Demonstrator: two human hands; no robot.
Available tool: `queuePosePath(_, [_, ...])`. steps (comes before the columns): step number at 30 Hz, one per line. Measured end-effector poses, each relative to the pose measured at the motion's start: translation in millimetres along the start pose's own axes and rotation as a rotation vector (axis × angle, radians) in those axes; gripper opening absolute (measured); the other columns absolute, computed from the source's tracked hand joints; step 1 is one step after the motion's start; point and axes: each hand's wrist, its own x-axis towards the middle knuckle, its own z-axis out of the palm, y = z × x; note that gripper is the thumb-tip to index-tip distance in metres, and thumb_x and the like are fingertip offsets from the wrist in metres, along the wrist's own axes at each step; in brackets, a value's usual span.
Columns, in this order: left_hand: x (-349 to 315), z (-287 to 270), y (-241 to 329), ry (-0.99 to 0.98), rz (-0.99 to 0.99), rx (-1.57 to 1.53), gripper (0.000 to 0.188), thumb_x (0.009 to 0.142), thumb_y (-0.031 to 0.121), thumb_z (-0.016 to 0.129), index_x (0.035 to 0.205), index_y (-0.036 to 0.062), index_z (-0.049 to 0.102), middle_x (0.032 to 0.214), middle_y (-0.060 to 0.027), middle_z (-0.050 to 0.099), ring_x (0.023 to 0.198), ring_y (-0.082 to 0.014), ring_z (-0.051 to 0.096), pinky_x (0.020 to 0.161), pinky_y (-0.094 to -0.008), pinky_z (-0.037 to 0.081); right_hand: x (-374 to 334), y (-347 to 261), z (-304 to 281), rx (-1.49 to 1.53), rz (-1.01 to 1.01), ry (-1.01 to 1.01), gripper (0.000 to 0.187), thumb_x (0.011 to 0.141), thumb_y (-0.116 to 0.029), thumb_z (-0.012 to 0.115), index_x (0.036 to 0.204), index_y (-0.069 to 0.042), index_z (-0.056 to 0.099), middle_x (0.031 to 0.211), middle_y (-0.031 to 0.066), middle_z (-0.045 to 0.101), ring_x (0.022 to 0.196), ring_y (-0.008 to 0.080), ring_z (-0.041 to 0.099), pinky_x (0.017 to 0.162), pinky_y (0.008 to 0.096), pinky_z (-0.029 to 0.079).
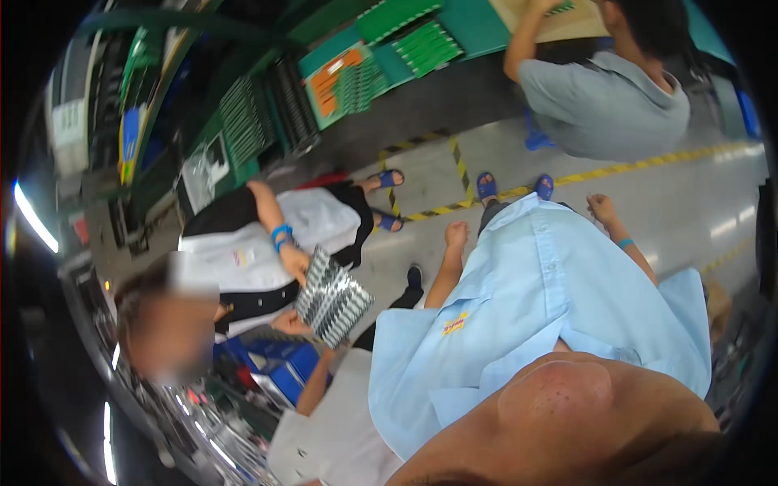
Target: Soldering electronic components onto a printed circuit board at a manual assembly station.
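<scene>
My left hand [457, 235] hangs in front of me by the hem of my light blue shirt, its fingers curled into a loose fist with nothing visible in them. On the other side, my right hand [600, 209] is held away from the shirt. Its fingers are bent and slightly apart, and I see nothing in them. To my left, a person in a white and black top holds a panel of striped circuit boards [334, 298] with both hands. Neither of my hands touches it.
Green circuit board panels [427, 49] and an orange sheet [335, 81] lie on the green bench ahead. Racked boards [245, 121] stand left. A person in grey [604, 101] works ahead right; one in white [332, 421] is close left. Yellow-black tape [640, 168] marks the floor.
</scene>
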Motion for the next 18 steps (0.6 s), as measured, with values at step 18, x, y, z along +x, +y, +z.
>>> queuePosePath(18, [-14.8, 11.2, 82.2, -0.009, 0.029, 0.08, 0.017, 0.09, 0.018, 0.06, 0.098, 0.0039, 0.063, 0.084, -0.0052, 0.064, 0.07, -0.0155, 0.061, 0.061, -0.0265, 0.05, -20.5, 22.5, 12.1, 0.021, 0.071, 0.015, 0.03, 0.097, -0.028, 0.058, 0.092, 0.0, 0.065, 0.074, 0.0081, 0.062, 0.065, 0.0158, 0.055, 0.062, 0.0283, 0.046])
